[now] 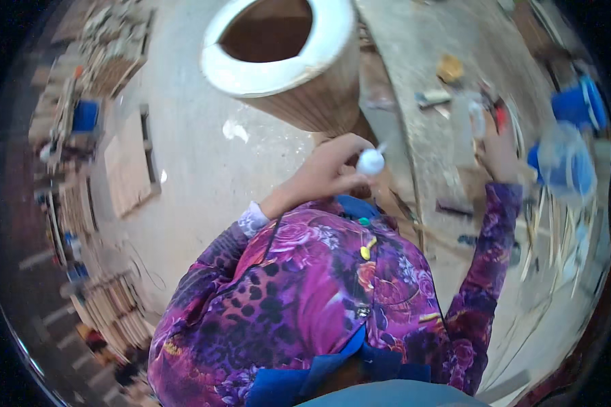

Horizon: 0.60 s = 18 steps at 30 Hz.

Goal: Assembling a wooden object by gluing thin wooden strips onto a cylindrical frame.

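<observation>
My left hand is closed around a small white bottle, its round white end toward me and a thin pale tip blurred beside it. Just beyond that hand stands a large hollow wooden form with ribbed, tapering sides and a thick white ring-shaped rim around a dark opening. Out to the right, my right hand reaches down among small items. A red object lies at its fingertips and a whitish piece beside them. Motion blurs those fingers, so their grip is unclear.
Past the right hand are a yellow lump, a blue bucket and a clear-wrapped container. Thin wooden strips lie nearer. Along the left are stacked wood pieces, a flat board and a blue bin.
</observation>
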Motion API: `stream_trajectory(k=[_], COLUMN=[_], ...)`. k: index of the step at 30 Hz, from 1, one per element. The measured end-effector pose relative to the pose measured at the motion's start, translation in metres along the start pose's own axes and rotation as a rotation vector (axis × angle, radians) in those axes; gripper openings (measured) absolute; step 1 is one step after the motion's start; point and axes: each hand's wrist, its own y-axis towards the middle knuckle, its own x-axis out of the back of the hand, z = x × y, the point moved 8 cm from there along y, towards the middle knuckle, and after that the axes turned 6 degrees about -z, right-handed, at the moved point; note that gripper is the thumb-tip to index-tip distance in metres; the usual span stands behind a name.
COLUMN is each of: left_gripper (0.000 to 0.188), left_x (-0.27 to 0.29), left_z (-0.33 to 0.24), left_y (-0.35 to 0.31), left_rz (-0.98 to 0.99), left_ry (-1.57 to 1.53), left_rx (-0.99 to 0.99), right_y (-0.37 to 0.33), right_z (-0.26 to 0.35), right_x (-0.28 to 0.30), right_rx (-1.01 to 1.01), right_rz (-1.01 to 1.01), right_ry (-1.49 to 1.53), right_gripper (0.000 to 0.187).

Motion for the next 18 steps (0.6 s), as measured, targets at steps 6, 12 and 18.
stream_trajectory(k=[6, 12, 18], left_gripper=[0.045, 0.044, 0.048], left_x=[0.08, 0.154, 0.256], left_z=[0.031, 0.07, 0.093], left_y=[-0.03, -0.023, -0.026], left_rz=[-0.117, -0.026, 0.289], left_ry=[0.014, -0.102, -0.297], left_rx=[-0.039, -0.049, -0.135], right_y=[0.002, 0.008, 0.02], right_z=[0.044, 0.047, 0.083], right_x=[-0.03, -0.059, -0.081], right_rx=[-0.061, -0.2, -0.146], right_rz=[0.274, 0.555, 0.395], right_ry=[-0.134, -0.31, -0.342], right_gripper=[0.062, 0.012, 0.008])
